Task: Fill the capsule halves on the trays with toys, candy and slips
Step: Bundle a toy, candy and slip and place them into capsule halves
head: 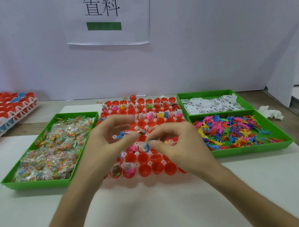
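Note:
A white tray of red capsule halves (150,168) lies in the middle of the table; the far rows hold toys and slips, the near row is mostly bare. My left hand (109,144) hovers over the tray's middle with curled fingers, pinching a small blue toy (120,135). My right hand (176,143) is beside it, pinching another blue toy (146,146) between thumb and fingers. A green bin of wrapped candy (54,148) sits at left, a green bin of white slips (211,104) at far right, and a green bin of coloured plastic toys (237,131) in front of it.
Stacked trays of red and blue capsule halves (6,113) stand at the far left. A crumpled white tissue (271,113) lies right of the bins. A loose red capsule (132,97) rests by the back wall, under a paper sign (107,17).

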Action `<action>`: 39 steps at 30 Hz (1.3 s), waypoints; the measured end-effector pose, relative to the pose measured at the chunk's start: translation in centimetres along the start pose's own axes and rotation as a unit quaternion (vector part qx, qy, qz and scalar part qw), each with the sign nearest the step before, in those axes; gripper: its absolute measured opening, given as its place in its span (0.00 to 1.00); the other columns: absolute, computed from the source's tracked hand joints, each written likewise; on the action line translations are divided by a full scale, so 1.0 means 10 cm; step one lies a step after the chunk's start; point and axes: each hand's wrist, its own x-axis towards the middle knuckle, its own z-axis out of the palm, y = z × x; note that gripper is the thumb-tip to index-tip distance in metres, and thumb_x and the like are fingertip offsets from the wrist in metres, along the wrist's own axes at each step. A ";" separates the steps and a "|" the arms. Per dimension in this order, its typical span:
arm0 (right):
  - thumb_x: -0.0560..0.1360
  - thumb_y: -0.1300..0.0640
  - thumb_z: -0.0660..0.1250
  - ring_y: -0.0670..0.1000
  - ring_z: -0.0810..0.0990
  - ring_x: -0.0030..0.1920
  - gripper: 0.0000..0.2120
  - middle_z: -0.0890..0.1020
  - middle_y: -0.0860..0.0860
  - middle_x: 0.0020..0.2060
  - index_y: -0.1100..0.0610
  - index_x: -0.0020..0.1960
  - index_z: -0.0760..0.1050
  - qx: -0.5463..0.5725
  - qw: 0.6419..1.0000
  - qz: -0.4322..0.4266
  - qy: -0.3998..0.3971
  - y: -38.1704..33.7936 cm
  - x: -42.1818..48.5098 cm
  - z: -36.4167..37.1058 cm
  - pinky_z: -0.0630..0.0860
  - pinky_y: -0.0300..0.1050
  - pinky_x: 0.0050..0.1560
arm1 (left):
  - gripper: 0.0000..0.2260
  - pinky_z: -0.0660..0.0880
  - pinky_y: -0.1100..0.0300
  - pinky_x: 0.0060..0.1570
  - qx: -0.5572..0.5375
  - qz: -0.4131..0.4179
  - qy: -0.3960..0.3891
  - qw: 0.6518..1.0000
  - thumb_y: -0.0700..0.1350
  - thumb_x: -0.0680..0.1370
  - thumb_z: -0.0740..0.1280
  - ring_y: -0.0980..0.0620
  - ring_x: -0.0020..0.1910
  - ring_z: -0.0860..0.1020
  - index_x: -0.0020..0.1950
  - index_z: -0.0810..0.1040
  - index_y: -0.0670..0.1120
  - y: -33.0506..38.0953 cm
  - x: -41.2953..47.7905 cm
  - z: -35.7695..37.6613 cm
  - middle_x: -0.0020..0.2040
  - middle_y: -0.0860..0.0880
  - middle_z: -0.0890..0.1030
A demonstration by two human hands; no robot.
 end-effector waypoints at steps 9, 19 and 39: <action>0.71 0.53 0.75 0.38 0.79 0.42 0.01 0.83 0.38 0.36 0.47 0.42 0.85 -0.185 0.976 -0.003 -0.116 0.08 -0.06 0.14 0.69 0.32 0.46 | 0.09 0.66 0.40 0.63 0.413 -0.071 0.231 0.878 0.49 0.78 0.69 0.41 0.58 0.78 0.58 0.81 0.54 -0.36 0.27 -0.79 0.60 0.46 0.81; 0.75 0.51 0.72 0.42 0.78 0.43 0.03 0.83 0.40 0.40 0.47 0.48 0.83 -0.272 0.948 -0.037 -0.161 0.01 0.00 0.30 0.68 0.51 0.67 | 0.10 0.67 0.43 0.62 0.451 -0.175 0.173 0.858 0.50 0.78 0.71 0.38 0.63 0.75 0.58 0.83 0.53 -0.77 0.32 -0.95 0.61 0.42 0.82; 0.77 0.58 0.70 0.39 0.78 0.40 0.04 0.85 0.46 0.44 0.51 0.48 0.83 -0.230 0.962 0.137 0.051 0.62 0.71 -0.67 0.73 0.33 0.40 | 0.04 0.76 0.49 0.47 0.389 -0.109 0.256 0.878 0.39 0.75 0.72 0.45 0.40 0.75 0.46 0.87 0.44 -0.81 0.32 -1.01 0.42 0.42 0.84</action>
